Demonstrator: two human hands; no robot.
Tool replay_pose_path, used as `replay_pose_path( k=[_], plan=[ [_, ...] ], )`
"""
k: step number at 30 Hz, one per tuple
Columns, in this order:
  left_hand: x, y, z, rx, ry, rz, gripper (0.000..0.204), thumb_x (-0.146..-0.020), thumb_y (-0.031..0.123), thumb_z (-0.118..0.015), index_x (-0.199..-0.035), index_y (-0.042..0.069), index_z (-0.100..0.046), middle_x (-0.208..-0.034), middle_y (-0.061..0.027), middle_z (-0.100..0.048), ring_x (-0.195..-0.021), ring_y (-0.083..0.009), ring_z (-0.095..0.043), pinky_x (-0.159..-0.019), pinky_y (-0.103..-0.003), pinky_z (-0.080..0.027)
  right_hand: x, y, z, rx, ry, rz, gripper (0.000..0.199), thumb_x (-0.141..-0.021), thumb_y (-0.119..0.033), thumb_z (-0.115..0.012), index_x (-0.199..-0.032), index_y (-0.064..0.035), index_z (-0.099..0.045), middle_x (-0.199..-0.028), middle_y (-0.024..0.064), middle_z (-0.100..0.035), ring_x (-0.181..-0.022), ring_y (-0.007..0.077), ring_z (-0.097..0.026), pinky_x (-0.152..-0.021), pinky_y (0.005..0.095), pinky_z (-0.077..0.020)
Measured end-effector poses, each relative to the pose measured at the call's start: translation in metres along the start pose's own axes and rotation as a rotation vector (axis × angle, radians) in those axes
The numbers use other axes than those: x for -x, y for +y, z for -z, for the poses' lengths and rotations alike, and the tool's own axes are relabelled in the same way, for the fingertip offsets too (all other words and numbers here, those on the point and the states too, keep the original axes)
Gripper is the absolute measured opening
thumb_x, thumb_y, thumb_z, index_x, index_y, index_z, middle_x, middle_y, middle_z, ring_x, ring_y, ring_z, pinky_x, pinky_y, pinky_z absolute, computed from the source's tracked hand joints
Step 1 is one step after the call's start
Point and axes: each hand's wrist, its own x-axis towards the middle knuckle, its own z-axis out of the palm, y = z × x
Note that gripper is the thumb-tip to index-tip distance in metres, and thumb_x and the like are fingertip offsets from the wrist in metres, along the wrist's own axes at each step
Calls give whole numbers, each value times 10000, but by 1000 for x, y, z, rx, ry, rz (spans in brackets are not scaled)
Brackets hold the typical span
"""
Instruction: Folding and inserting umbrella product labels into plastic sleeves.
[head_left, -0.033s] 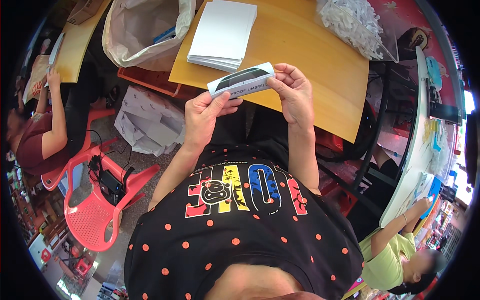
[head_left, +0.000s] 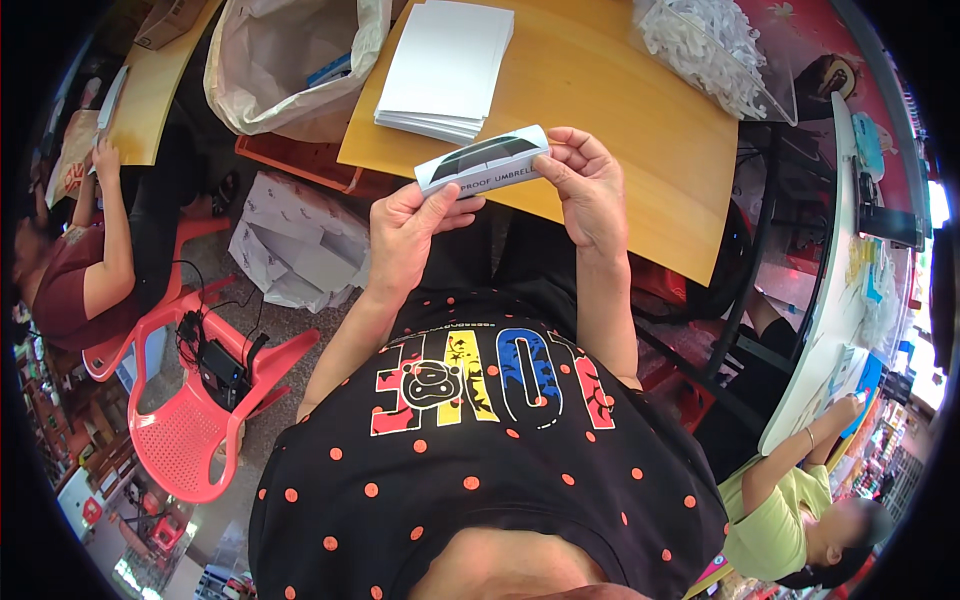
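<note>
- A small white card sleeve [head_left: 483, 160] with a dark printed panel is held in the air above the near edge of the desk [head_left: 620, 120], just in front of the person's chest, its printed face turned up toward the camera, probably so it can be seen while it is handled.
- The left hand [head_left: 410, 235] is closed on the sleeve's left end, thumb on top and fingers beneath, pinching it flat.
- The right hand [head_left: 590, 185] grips the right end in the same way, fingertips curled over the edge; with 2 hands at opposite ends the piece is kept stretched level and steady.
- Just beyond it on the desk lies a neat stack of white flat sheets [head_left: 445, 70], within easy reach of either hand.
- At the far right corner of the desk sits a clear bag of small white pieces [head_left: 700, 45].
- Left of the desk stands an open pale sack [head_left: 290, 60], and crumpled white paper [head_left: 285, 235] lies on the floor below.
- A red plastic chair [head_left: 190, 420] with a black device on its seat stands at the left.
- 2 other people sit nearby: 1 at the left, 1 at the lower right.
</note>
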Motion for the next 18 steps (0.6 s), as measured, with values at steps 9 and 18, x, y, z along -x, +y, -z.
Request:
replay_pose_path(
  k=[9, 18],
  plan=[
    [-1, 2, 4, -46, 14, -35, 266, -930, 137, -572, -1081, -76, -618, -969, -163, -671, -863, -223, -682, -746, -291, -569, 2, 3, 0, 53, -34, -67, 223, -786, 21, -686, -998, 57, -625, -881, 99, -677, -803, 121, -628, -757, 239, -487],
    [-1, 1, 8, -39, 9, -47, 267, -934, 147, -565, -1080, -70, -618, -962, -161, -674, -840, -220, -686, -739, -296, -572, 7, 0, 3, -2, -90, -180, 100, -826, -1, -665, -906, 48, -628, -769, 68, -641, -458, 7, -422, -406, 154, -322]
  ],
)
